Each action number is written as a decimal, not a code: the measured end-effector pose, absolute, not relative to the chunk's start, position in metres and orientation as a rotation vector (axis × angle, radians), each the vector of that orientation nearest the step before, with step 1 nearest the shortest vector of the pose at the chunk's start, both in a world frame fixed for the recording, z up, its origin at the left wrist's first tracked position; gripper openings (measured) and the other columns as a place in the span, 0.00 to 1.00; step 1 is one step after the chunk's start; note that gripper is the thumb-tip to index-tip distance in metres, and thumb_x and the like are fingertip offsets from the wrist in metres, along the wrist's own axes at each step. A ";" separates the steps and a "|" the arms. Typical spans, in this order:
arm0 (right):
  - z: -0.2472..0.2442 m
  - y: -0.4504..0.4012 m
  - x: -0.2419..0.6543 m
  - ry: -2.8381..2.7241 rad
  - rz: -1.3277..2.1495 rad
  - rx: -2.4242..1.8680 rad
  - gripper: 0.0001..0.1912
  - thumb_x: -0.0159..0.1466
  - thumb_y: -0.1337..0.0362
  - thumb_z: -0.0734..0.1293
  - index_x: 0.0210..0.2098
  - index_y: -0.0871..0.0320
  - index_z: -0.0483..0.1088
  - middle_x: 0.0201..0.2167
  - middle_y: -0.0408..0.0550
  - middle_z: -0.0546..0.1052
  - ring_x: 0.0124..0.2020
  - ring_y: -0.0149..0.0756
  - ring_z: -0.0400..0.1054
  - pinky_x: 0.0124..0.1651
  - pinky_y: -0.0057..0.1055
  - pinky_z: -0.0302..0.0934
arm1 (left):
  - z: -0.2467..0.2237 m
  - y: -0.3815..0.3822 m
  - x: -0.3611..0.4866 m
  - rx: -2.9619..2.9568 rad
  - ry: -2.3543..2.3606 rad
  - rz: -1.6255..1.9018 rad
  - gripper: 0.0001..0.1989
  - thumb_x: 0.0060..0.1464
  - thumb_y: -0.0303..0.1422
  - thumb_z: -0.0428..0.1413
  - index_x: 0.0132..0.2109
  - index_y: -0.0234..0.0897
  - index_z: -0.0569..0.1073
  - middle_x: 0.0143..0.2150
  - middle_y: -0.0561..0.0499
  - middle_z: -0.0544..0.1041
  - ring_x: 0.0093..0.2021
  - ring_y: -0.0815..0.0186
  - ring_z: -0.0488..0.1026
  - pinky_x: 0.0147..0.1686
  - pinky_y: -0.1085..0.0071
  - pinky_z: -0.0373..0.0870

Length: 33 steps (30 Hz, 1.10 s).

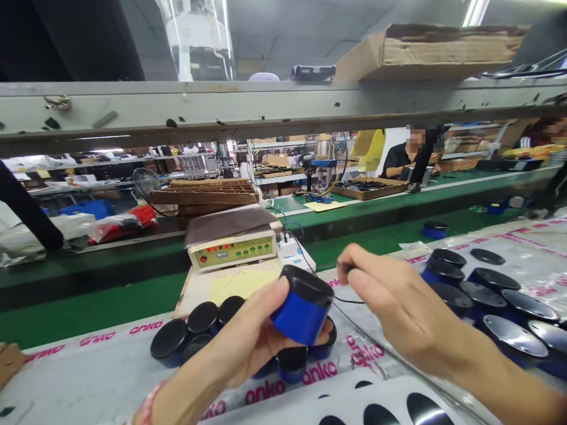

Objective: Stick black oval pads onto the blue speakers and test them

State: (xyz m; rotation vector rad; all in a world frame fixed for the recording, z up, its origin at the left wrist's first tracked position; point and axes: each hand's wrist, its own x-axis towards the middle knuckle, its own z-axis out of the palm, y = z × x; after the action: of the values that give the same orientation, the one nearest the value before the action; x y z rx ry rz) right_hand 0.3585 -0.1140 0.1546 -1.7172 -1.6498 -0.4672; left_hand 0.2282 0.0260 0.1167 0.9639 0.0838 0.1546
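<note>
My left hand (pixel 261 330) grips a blue round housing with a black cap (pixel 303 310), tilted and raised above the bench. To its right, my right hand (pixel 394 295) is closed in a pinch on a small black plug-like end (pixel 348 268). A thin black cable (pixel 348 300) shows between the hands; whether it joins that end is hidden by my fingers. The plug-like end and the housing are apart. Several similar housings (pixel 168 339) stand behind and below my left hand. A white sheet with black oval stickers (pixel 425 408) lies in front.
A test box with lit red and green lamps (pixel 234 251) stands behind my hands, beside a white power adapter (pixel 290 248). More housings (pixel 514 336) crowd the right side. A green conveyor belt (pixel 354 233) runs beyond. Overhead crosses a metal shelf (pixel 266 103). A person (pixel 398 159) sits farther back.
</note>
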 end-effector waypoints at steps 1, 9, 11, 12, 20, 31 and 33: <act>0.151 -0.119 0.351 -1.700 -0.471 -1.683 0.13 0.69 0.66 0.50 0.30 0.54 0.60 0.22 0.41 0.69 0.21 0.32 0.64 0.24 0.28 0.56 | 0.118 0.026 0.218 0.923 0.101 0.165 0.20 0.57 0.44 0.55 0.48 0.32 0.75 0.45 0.43 0.79 0.45 0.56 0.77 0.49 0.61 0.72; 0.129 -0.117 0.317 -1.913 -0.410 -1.595 0.10 0.68 0.70 0.55 0.33 0.57 0.65 0.26 0.43 0.70 0.25 0.32 0.65 0.28 0.29 0.57 | 0.117 0.025 0.178 1.000 0.220 0.372 0.23 0.52 0.50 0.58 0.45 0.35 0.73 0.38 0.45 0.79 0.38 0.61 0.77 0.41 0.66 0.74; 0.132 -0.116 0.312 -1.922 -0.409 -1.601 0.11 0.68 0.70 0.55 0.30 0.56 0.62 0.24 0.41 0.68 0.22 0.30 0.61 0.25 0.28 0.54 | 0.116 0.023 0.172 1.130 0.243 0.444 0.26 0.50 0.51 0.58 0.47 0.36 0.70 0.41 0.46 0.78 0.39 0.60 0.77 0.39 0.66 0.74; 0.134 -0.116 0.310 -1.925 -0.429 -1.605 0.12 0.68 0.70 0.55 0.28 0.56 0.61 0.22 0.40 0.66 0.20 0.29 0.59 0.23 0.28 0.52 | 0.116 0.022 0.169 1.218 0.251 0.492 0.26 0.49 0.51 0.59 0.48 0.37 0.68 0.43 0.46 0.76 0.41 0.59 0.76 0.41 0.66 0.73; 0.126 -0.111 0.298 -1.868 -0.568 -1.563 0.12 0.64 0.76 0.54 0.27 0.56 0.59 0.20 0.41 0.64 0.18 0.30 0.57 0.22 0.29 0.50 | 0.114 0.018 0.150 1.812 0.277 0.810 0.26 0.52 0.48 0.58 0.53 0.47 0.58 0.49 0.52 0.72 0.47 0.63 0.71 0.46 0.70 0.69; 0.094 -0.101 0.304 -1.794 -0.029 -1.497 0.09 0.67 0.73 0.52 0.37 0.53 0.56 0.31 0.42 0.67 0.29 0.30 0.67 0.31 0.25 0.63 | 0.103 0.021 0.148 2.659 -0.223 1.477 0.21 0.54 0.28 0.59 0.53 0.31 0.62 0.54 0.39 0.64 0.59 0.53 0.61 0.58 0.56 0.64; 0.092 -0.103 0.304 -1.802 -0.074 -1.469 0.10 0.66 0.74 0.53 0.38 0.52 0.56 0.31 0.42 0.68 0.29 0.31 0.67 0.31 0.25 0.63 | 0.102 0.019 0.147 2.649 -0.280 1.499 0.14 0.54 0.24 0.58 0.46 0.32 0.64 0.55 0.39 0.64 0.59 0.52 0.61 0.58 0.54 0.65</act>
State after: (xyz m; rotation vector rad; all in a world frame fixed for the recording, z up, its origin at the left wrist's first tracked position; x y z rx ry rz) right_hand 0.3038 -0.1025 0.0922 -1.4686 -1.8016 -0.0743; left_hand 0.1474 0.0191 0.1023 2.6489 -0.2803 1.4985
